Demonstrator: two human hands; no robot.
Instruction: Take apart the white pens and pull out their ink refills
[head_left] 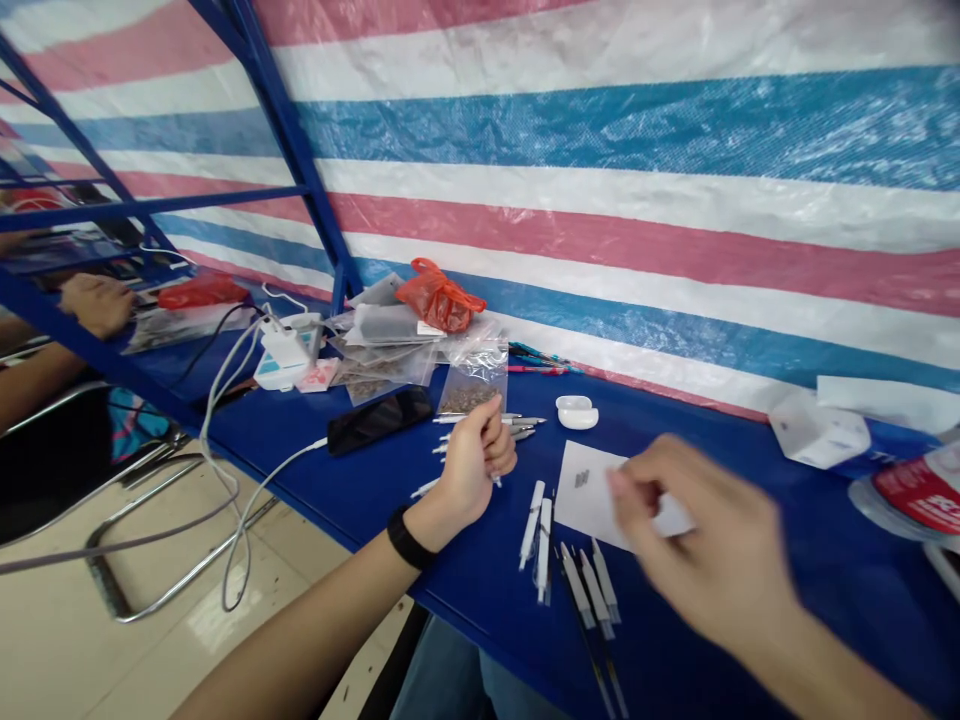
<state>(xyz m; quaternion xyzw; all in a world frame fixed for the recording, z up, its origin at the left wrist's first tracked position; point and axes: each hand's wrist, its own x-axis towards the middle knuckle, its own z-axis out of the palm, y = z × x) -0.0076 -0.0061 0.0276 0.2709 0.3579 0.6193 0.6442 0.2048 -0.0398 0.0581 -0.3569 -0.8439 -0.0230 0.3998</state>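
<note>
My left hand rests curled on the blue table top, shut around a thin white pen whose end sticks out past the wrist side. Several silver-tipped pens lie just beyond it. My right hand is motion-blurred above a white paper sheet, its fingertips at the sheet's edge. I cannot tell whether it grips the paper. Several white pens lie in a loose row below the sheet, close to my right hand.
A clear bag of brown seeds, a black phone and a white earbud case lie ahead. Behind them are an orange plastic bag, a white charger with cables, and a striped tarpaulin. Another person's hand shows at left.
</note>
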